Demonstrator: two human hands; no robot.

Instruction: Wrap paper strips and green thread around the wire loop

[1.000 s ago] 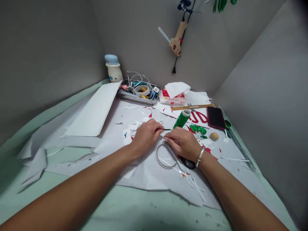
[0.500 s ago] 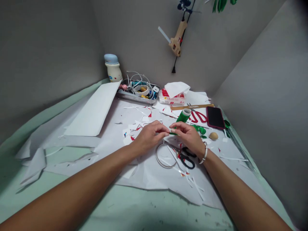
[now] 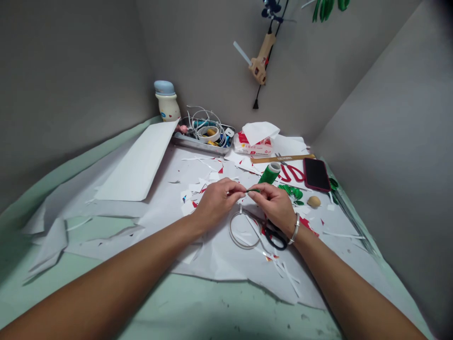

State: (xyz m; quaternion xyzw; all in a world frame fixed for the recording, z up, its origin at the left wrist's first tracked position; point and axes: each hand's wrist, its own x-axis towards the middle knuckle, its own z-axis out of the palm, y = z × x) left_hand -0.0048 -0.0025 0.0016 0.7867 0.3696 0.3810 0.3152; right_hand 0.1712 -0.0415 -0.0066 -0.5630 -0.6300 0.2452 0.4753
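Note:
In front of me my left hand point(image 3: 218, 202) and my right hand point(image 3: 279, 205) meet, each with thumb and fingers pinched on a thin dark green strip point(image 3: 254, 190). Whether it is thread, wire or a wrapped stem is too small to tell. Just behind the fingers stands a spool of green thread point(image 3: 269, 174), leaning a little. Small green leaf-shaped pieces point(image 3: 293, 192) lie beyond my right hand. Below the hands are a ring of pale wire point(image 3: 231, 233) and black-handled scissors point(image 3: 276, 240), partly covered by my right hand.
Paper scraps point(image 3: 193, 193) are strewn over white sheets. At the back are a metal tray point(image 3: 198, 145) of supplies, a tissue pack point(image 3: 253, 145), a ruler point(image 3: 283, 158), red-handled scissors point(image 3: 296, 174) and a phone point(image 3: 316, 174). A glue gun point(image 3: 261, 61) hangs on the wall.
My right hand has shifted slightly left and turned, uncovering red scraps by the wrist. My left hand has moved slightly left. Both still pinch the green strip.

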